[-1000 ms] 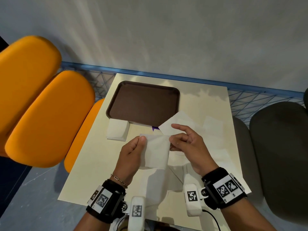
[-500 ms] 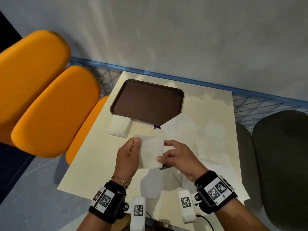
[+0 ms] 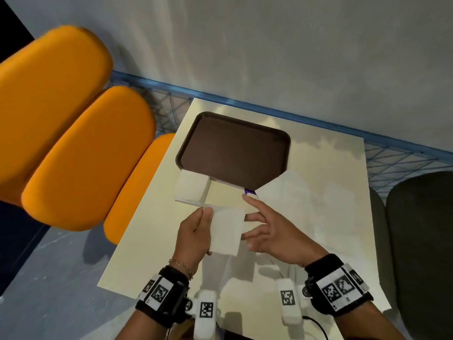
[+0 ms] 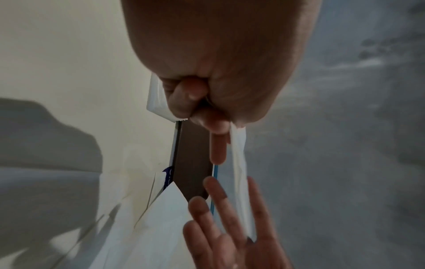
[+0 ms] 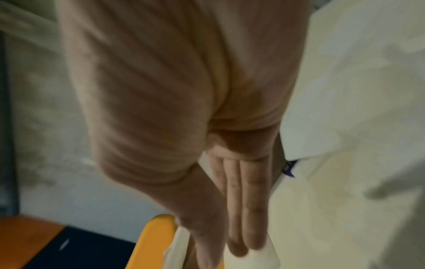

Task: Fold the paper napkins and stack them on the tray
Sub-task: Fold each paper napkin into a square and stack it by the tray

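Your left hand (image 3: 195, 235) holds a folded white paper napkin (image 3: 226, 230) above the cream tabletop (image 3: 152, 239). Its fingers (image 4: 181, 102) are curled and clamped on the napkin's left edge, thumb on top. Your right hand (image 3: 277, 238) sits just beside the napkin's right edge with its fingers (image 3: 253, 204) straight and spread apart, gripping nothing. From the right wrist view the fingertips seem to brush the paper, though the blur makes contact hard to confirm.

The dark brown rectangular plastic tray (image 3: 232, 153) lies flat on the far half of the tabletop, and no napkin lies inside it; its bare floor shows all the way across. A stack of folded white paper napkins (image 3: 192, 188) rests on the tabletop, touching the tray's near left corner from outside. An unfolded white paper sheet (image 3: 294, 190) lies over the tray's near right corner and spreads across the right side of the tabletop. A small purple scrap (image 3: 249, 191) peeks out at the tray's near edge, beside that sheet; you cannot tell what it belongs to.

Orange padded seats (image 3: 81, 153) stand to your left, off the tabletop, and a dark grey padded seat (image 3: 421, 241) stands to your right.
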